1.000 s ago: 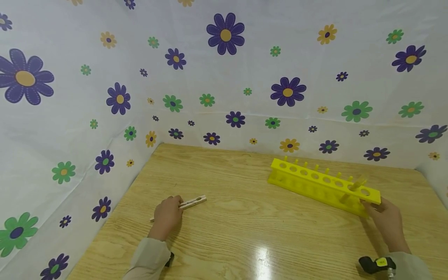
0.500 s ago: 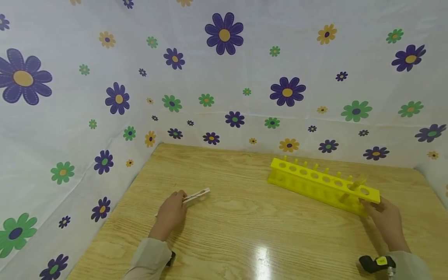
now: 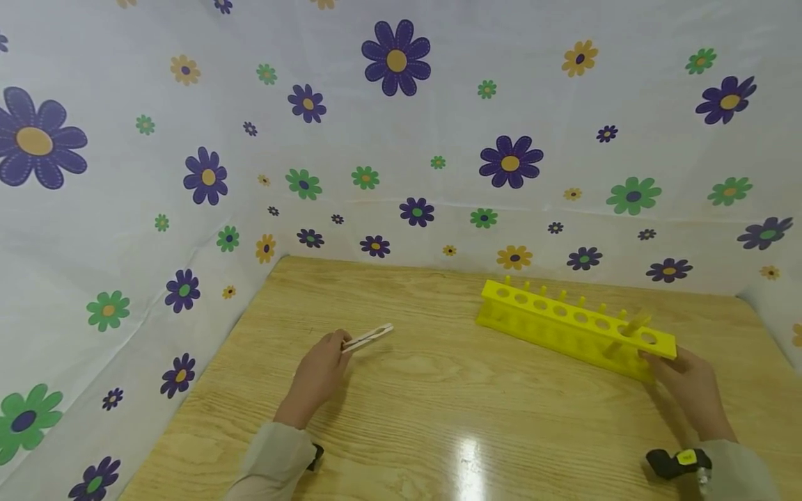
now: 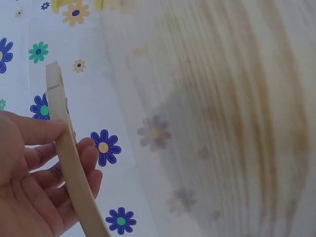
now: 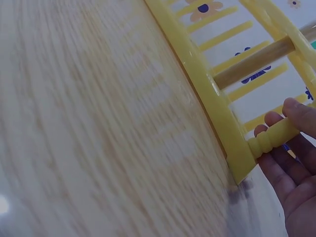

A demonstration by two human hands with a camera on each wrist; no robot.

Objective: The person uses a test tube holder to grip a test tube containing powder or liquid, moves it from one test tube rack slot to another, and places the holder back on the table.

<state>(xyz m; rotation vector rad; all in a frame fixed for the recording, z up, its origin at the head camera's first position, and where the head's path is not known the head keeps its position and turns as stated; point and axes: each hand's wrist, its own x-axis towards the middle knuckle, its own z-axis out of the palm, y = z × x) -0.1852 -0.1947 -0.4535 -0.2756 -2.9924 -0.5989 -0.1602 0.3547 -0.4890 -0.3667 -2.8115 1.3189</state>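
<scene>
In the head view, my left hand holds a large wooden clothespin over the left part of the table. The left wrist view shows the clothespin pinched between thumb and fingers, its gripping end pointing away from the palm. At the right, a yellow test tube rack stands angled on the table. My right hand grips its near right end; in the right wrist view, thumb and fingers close round the end post. A wooden stick leans in one of the rack's holes near that end.
The wood-grain table meets a white flower-print cloth at the back and left. Short yellow pegs rise along the rack's rear edge. A dark strap device sits at the right wrist.
My left hand has lifted the clothespin and carried it right and away from me. The right hand keeps its hold on the rack, which has stayed in place. The head view shifted slightly.
</scene>
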